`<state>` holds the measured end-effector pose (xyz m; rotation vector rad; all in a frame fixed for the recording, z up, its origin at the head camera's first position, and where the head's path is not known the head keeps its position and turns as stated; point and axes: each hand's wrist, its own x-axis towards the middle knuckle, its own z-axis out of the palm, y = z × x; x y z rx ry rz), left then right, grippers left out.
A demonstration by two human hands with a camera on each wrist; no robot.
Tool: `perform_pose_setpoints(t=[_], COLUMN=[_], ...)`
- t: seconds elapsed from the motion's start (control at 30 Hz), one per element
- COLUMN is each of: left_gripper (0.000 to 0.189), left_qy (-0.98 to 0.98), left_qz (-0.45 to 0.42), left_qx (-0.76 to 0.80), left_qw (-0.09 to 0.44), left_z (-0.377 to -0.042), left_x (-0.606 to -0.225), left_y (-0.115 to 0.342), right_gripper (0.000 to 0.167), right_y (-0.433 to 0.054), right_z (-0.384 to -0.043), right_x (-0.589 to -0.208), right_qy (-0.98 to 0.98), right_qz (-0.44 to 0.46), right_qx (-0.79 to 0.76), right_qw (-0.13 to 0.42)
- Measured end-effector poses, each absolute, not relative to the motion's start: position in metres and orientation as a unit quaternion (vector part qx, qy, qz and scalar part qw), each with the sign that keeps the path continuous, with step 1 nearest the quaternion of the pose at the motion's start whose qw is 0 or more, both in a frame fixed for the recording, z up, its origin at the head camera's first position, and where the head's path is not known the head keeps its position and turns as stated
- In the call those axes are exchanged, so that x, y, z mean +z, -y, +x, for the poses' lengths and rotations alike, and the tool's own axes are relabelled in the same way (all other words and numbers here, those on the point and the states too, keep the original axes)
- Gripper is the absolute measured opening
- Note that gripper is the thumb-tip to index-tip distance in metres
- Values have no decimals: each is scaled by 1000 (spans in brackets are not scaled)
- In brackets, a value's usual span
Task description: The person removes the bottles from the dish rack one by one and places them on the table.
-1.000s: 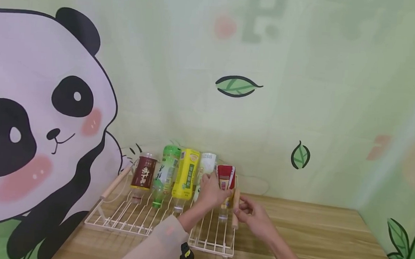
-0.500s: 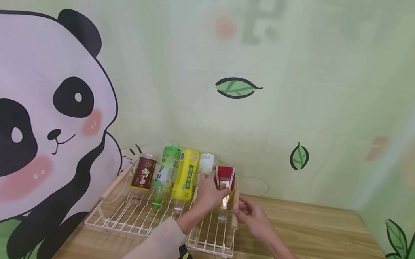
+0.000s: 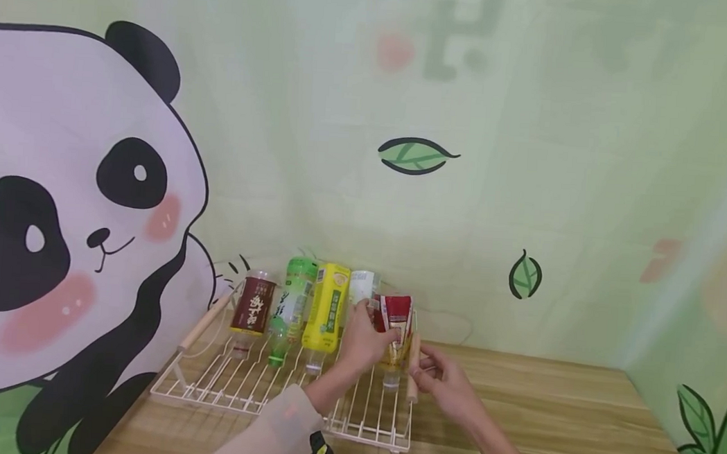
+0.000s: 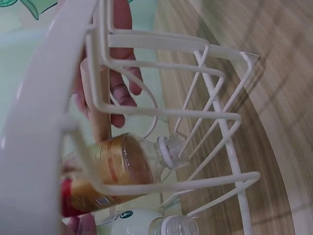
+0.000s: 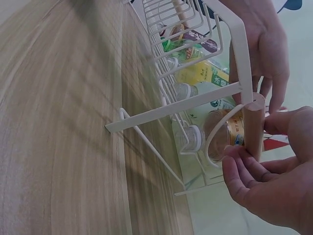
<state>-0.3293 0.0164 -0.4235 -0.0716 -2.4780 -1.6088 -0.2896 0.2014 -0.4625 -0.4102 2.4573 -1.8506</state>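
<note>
A white wire rack point(image 3: 363, 432) with wooden handles stands on the table, holding several drink bottles laid neck down at a slant. At its right end, my left hand point(image 3: 359, 341) holds a bottle with a red and gold label point(image 3: 397, 319), thumb across its front. The bottle's clear neck points down at the wires; its amber-looking body shows in the left wrist view point(image 4: 112, 166). My right hand point(image 3: 448, 381) pinches the rack's right wooden handle point(image 5: 253, 127) between thumb and fingers. A white bottle point(image 3: 364, 282) sits just left, partly hidden behind my left hand.
Further left in the rack lie a yellow bottle point(image 3: 326, 308), a green-capped bottle point(image 3: 293, 302) and a dark red bottle point(image 3: 254, 307). The left wooden handle point(image 3: 204, 325) leans outward. Wooden tabletop point(image 3: 546, 412) stretches right; a printed panda curtain point(image 3: 320, 113) hangs behind.
The red and gold bottle has turned in my left hand, so another side of its label faces me, and its base has dropped slightly. My right hand stays on the handle.
</note>
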Motion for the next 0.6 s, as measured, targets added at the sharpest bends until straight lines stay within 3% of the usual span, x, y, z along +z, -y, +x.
perform_pose_setpoints(t=[0.37, 0.6], left_gripper=[81, 79], left_qy=[843, 835], left_qz=[-62, -74], left_qx=[-530, -540], left_qw=[69, 70], left_z=[-329, -325], left_x=[-425, -423], left_y=[-10, -9], right_gripper=[58, 64], right_y=[-197, -206], right_z=[-287, -285], right_x=[-458, -447], right_qy=[-779, -804], right_qz=[-102, -104], right_qx=[-618, -581], right_qw=[28, 76])
